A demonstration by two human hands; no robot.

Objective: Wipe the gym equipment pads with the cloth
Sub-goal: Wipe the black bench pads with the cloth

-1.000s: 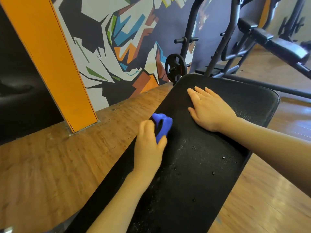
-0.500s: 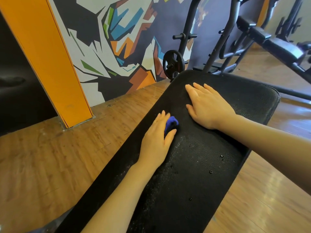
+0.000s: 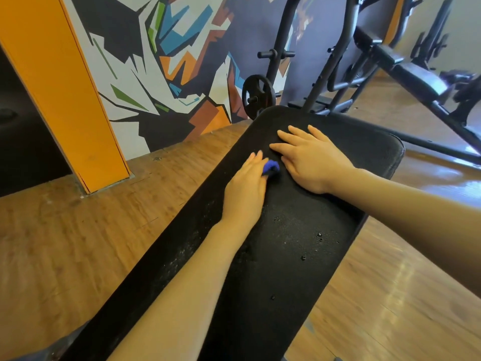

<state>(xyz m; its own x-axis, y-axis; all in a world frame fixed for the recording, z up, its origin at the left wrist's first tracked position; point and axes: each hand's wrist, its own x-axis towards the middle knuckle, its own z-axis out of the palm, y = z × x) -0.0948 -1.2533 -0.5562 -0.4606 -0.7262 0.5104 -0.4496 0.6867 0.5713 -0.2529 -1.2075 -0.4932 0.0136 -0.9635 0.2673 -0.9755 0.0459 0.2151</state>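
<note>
The left hand (image 3: 244, 188) has pushed the cloth (image 3: 270, 168) up the bench (image 3: 286, 269), fingers now flat over it; droplets lie behind them. Right hand (image 3: 312, 160) rests flat alongside.

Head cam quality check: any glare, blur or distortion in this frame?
Head view: wide-angle bending bows the orange pillar and rack frame; window glare streaks the wooden floor at right; the left hand and blue cloth are slightly soft; droplets glint on the black bench pad.
</note>
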